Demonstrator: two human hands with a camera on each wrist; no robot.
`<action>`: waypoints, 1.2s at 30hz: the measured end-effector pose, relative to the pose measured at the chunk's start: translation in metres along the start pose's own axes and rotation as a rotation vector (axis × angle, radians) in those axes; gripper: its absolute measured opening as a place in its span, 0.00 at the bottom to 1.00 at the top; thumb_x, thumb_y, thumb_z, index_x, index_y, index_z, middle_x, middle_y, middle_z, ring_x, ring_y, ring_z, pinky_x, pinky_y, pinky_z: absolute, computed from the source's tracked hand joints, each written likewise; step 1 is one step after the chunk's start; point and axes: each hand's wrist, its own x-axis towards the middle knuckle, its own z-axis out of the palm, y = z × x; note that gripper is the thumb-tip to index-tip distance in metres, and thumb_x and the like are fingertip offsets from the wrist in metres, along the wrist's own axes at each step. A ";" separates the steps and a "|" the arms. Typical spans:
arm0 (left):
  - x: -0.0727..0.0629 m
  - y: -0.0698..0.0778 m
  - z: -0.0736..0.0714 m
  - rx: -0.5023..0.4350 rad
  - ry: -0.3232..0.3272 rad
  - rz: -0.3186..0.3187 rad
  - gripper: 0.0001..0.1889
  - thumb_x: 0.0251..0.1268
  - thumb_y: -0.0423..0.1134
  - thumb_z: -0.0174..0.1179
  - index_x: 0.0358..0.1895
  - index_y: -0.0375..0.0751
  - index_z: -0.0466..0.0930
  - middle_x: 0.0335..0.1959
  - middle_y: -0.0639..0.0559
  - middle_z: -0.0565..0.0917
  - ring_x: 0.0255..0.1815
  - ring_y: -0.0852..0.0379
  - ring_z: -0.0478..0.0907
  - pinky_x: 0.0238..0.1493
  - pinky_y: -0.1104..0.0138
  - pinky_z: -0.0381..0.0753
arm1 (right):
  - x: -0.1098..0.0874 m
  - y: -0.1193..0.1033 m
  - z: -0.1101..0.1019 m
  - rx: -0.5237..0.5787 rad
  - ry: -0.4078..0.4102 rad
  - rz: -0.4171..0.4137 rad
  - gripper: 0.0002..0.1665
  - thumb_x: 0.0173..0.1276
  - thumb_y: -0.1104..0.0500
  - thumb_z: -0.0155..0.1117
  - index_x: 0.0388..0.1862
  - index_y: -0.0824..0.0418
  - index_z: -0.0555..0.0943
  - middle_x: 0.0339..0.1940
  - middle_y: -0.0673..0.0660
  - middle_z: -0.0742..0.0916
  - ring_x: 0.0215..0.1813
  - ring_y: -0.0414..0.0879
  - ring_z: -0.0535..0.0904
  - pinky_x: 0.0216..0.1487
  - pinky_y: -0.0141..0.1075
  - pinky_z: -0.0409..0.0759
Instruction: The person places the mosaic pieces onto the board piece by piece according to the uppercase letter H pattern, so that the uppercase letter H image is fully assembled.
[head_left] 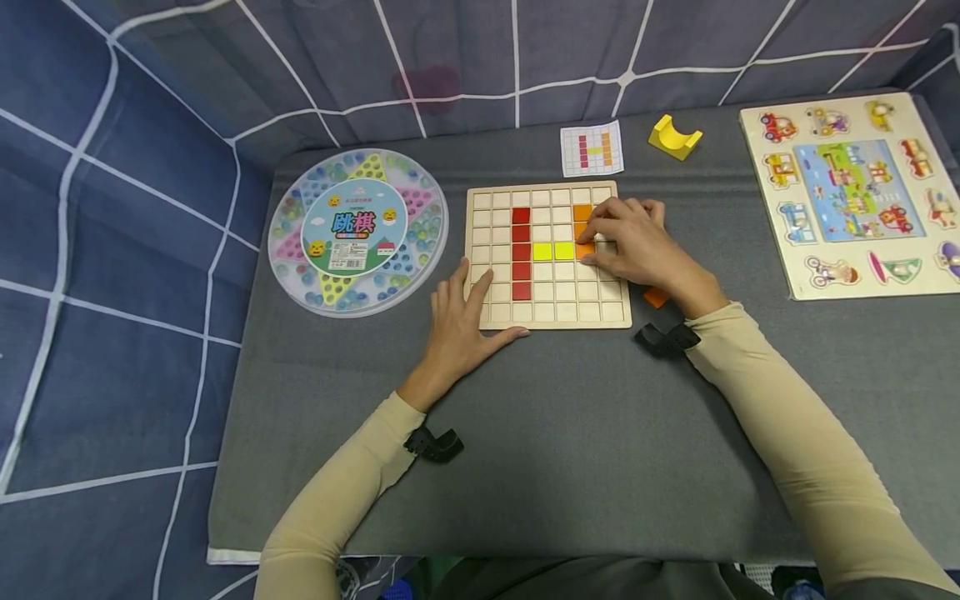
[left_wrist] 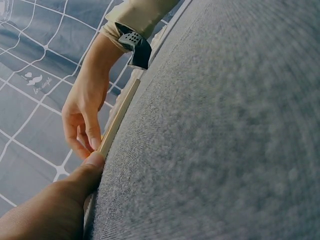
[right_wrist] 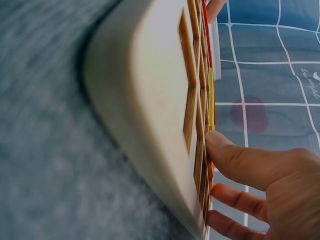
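A wooden grid board (head_left: 551,315) lies on the table, holding a column of red tiles (head_left: 521,252), two yellow tiles (head_left: 552,251) and some orange tiles (head_left: 582,213). My left hand (head_left: 461,321) rests at the board's left and lower edges, fingers spread, thumb along the near edge. Over the board's right side, my right hand (head_left: 633,242) pinches an orange tile (head_left: 583,250) level with the yellow ones. In the right wrist view the thumb (right_wrist: 222,145) touches the orange part of the grid; the hand hides some squares. One loose orange tile (head_left: 656,297) lies right of the board, partly under the right wrist.
Behind the board lie a printed pattern card (head_left: 592,150) and a yellow curved block (head_left: 675,138). A round Chinese checkers box (head_left: 356,233) sits at left, a picture puzzle board (head_left: 855,196) at right. A grid-patterned cloth hangs behind and at left.
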 end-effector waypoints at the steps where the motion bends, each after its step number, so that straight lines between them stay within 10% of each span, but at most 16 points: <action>1: 0.000 0.000 0.000 0.002 -0.001 -0.001 0.51 0.44 0.67 0.71 0.69 0.39 0.68 0.73 0.30 0.59 0.46 0.42 0.64 0.46 0.53 0.62 | -0.001 0.000 -0.001 -0.014 0.000 -0.013 0.15 0.59 0.55 0.75 0.44 0.57 0.87 0.55 0.62 0.79 0.57 0.63 0.70 0.61 0.63 0.49; 13: -0.002 0.002 -0.001 0.008 -0.021 -0.013 0.51 0.44 0.68 0.71 0.70 0.40 0.67 0.73 0.30 0.59 0.45 0.42 0.64 0.46 0.53 0.63 | -0.017 0.006 -0.011 0.029 -0.067 -0.086 0.21 0.64 0.61 0.69 0.57 0.60 0.83 0.62 0.64 0.79 0.63 0.63 0.69 0.56 0.59 0.55; 24: -0.001 0.003 0.000 0.003 -0.020 -0.008 0.51 0.44 0.68 0.70 0.70 0.40 0.67 0.73 0.30 0.59 0.45 0.42 0.64 0.46 0.54 0.63 | -0.065 0.024 -0.037 0.082 -0.035 0.017 0.22 0.56 0.63 0.76 0.51 0.60 0.83 0.33 0.52 0.79 0.34 0.41 0.71 0.35 0.31 0.67; 36: 0.000 0.002 0.000 0.007 -0.025 -0.017 0.51 0.45 0.68 0.70 0.70 0.40 0.67 0.74 0.31 0.59 0.46 0.42 0.64 0.48 0.53 0.63 | -0.088 0.036 -0.035 0.135 -0.141 0.002 0.19 0.54 0.64 0.77 0.46 0.54 0.85 0.34 0.47 0.78 0.35 0.38 0.69 0.36 0.27 0.67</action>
